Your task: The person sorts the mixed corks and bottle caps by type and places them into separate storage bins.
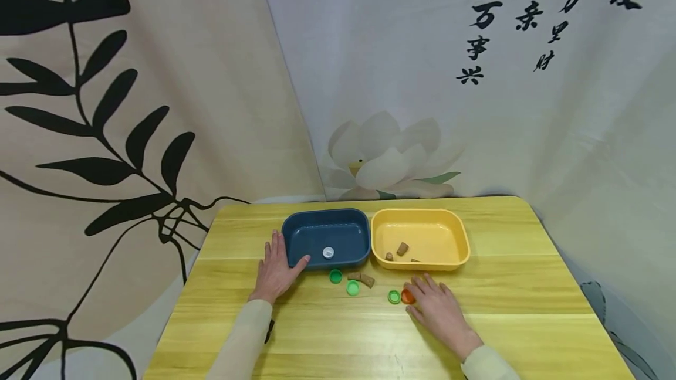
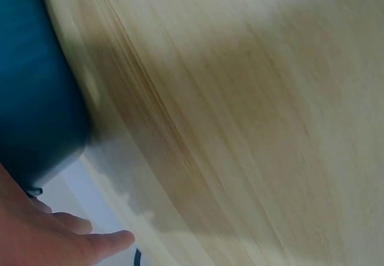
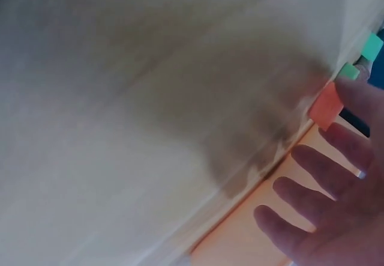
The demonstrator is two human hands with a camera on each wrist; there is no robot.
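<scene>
Orange cap (image 1: 406, 296) right of lower centre in the frame, pinched between thumb and forefinger of the right hand (image 1: 439, 314), just beside a green cap (image 1: 394, 297); well apart from the left hand (image 1: 274, 271), spread wide against the blue tray (image 1: 317, 242).

Soft, even light fills the fairly sharp head view, with gentle shading in the folds of the white printed cloth (image 1: 385, 63) and faint, soft-edged shadows beside the left hand (image 1: 277, 271) and right hand (image 1: 435, 312) on the yellow wooden tabletop (image 1: 338, 345). The left wrist view is dimmer and slightly blurred, a broad shadow darkening the wood below pale glare at the top edge. The right wrist view is murky and hazy, its grain smeared beneath a finger-shaped shadow.
</scene>
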